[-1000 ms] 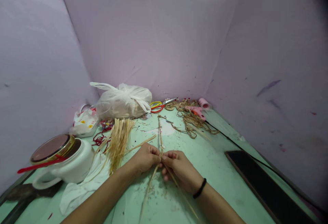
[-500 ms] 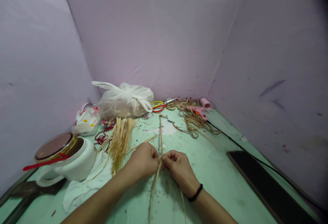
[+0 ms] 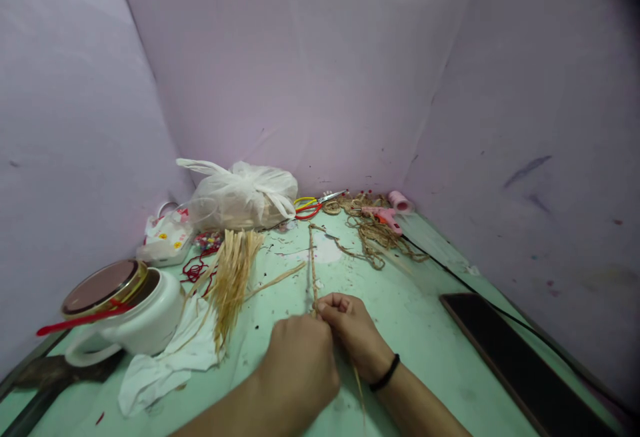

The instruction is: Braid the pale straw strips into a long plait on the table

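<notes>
A thin twisted cord point(image 3: 313, 260) of straw-coloured fibre runs down the table toward me. My right hand point(image 3: 353, 334), with a dark band on its wrist, is closed in a pinch on the cord's near end. A loose raffia strand point(image 3: 359, 384) hangs below that hand. Closer to me, my left hand point(image 3: 303, 364) is closed in a fist, its back to the camera; its fingers and anything in them are hidden. To the left lies a bundle of raffia point(image 3: 237, 274), with one strand point(image 3: 280, 278) sticking out toward the cord.
On the left stand a white mug point(image 3: 150, 320) with a lid and red stick, a hammer point(image 3: 55, 374) and a white cloth point(image 3: 170, 364). Behind are a plastic bag point(image 3: 245, 197), scissors point(image 3: 313, 207), jute twine point(image 3: 380, 237) and a pink glue gun point(image 3: 385, 217). A phone point(image 3: 515, 357) lies right.
My left hand has drawn back from the cord toward me and turned its back upward, covering the strand that hung there. My right hand keeps its pinch in nearly the same spot.
</notes>
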`<move>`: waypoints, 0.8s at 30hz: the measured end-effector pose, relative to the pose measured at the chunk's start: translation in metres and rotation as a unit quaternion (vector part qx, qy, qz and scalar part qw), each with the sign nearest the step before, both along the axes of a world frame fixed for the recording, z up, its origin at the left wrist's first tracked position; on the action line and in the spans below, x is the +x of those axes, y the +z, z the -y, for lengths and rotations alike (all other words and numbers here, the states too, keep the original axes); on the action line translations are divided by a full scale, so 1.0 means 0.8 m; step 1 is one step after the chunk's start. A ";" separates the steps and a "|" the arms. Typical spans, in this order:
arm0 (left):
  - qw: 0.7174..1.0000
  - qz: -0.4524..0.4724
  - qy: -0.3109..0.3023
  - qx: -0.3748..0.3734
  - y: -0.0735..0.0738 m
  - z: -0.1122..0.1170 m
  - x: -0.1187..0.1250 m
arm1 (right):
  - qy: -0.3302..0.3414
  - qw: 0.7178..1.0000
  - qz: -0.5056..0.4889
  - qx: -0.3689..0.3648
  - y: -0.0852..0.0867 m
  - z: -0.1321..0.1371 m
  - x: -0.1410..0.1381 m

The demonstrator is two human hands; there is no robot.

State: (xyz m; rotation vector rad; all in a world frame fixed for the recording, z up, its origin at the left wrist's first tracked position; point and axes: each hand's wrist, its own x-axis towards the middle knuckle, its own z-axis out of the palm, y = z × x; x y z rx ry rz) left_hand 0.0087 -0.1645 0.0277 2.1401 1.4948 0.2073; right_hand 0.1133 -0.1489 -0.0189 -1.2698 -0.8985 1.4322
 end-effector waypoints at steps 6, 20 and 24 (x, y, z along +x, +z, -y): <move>0.945 0.203 0.154 -0.205 0.017 -0.047 -0.021 | 0.031 0.999 0.014 0.003 0.002 -0.001 0.002; 0.902 0.295 0.151 -0.278 -0.009 -0.063 -0.016 | 0.106 0.948 0.262 0.144 0.002 -0.007 0.022; 0.907 0.319 0.129 -0.243 -0.018 -0.062 -0.013 | 0.063 0.915 0.374 0.140 0.006 -0.002 0.026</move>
